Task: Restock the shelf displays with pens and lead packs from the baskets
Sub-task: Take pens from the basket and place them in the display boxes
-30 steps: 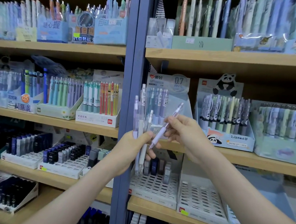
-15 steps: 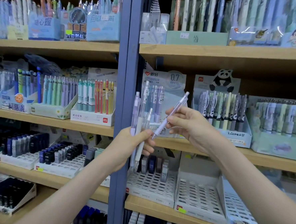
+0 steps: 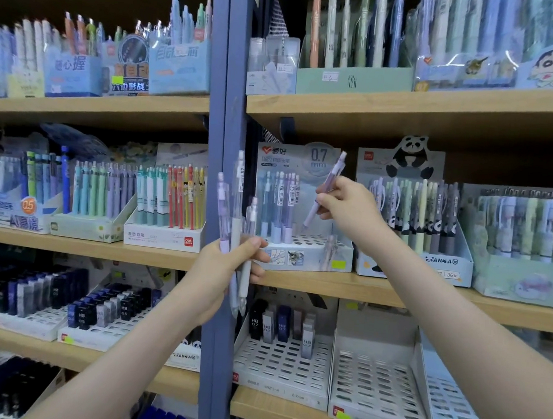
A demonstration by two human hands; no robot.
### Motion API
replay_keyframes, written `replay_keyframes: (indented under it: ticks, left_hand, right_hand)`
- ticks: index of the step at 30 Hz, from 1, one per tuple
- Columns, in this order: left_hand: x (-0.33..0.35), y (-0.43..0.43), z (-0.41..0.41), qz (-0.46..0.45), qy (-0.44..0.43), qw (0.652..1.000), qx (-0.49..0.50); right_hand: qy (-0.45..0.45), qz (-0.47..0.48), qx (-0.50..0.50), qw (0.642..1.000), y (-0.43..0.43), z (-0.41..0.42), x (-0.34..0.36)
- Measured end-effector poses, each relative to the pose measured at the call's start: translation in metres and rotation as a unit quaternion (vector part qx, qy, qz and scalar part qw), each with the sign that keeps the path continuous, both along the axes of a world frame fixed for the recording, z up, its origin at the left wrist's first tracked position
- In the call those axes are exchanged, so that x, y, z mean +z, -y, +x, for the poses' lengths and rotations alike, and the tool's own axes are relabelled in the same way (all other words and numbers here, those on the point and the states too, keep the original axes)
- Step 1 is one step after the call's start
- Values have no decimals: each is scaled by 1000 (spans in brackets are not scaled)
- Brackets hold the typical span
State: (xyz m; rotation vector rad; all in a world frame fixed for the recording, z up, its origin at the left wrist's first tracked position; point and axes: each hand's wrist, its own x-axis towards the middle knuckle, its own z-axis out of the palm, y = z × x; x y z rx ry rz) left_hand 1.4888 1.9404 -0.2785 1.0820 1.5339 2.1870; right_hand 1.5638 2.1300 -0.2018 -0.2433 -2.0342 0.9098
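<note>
by "0.7" display [image 3: 311, 255], right hand [image 3: 349, 207] pinches pen [image 3: 331, 178].

One wide-angle view is taken from a camera worn on the head. It is directed forward and slightly downward at the shelves [image 3: 404, 107], which are seen from near and fill the frame. The blue upright post [image 3: 226, 109] is framed just left of centre.
</note>
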Motion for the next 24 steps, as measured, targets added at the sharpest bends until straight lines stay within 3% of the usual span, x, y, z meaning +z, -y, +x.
replay_keyframes:
  ticks: [8,15,24]
  left_hand:
    - [7,-7,-5,11,-17,1000,12]
    - [3,-8,-12,16,-15,1000,7]
    - [4,-9,-14,25,-25,999,-3]
  right_hand:
    - [85,25,-33,996,-13,-29,7]
    - [12,-5,-50,999,-23,-39,9]
    - [159,52,-46,985,-14,-45,8]
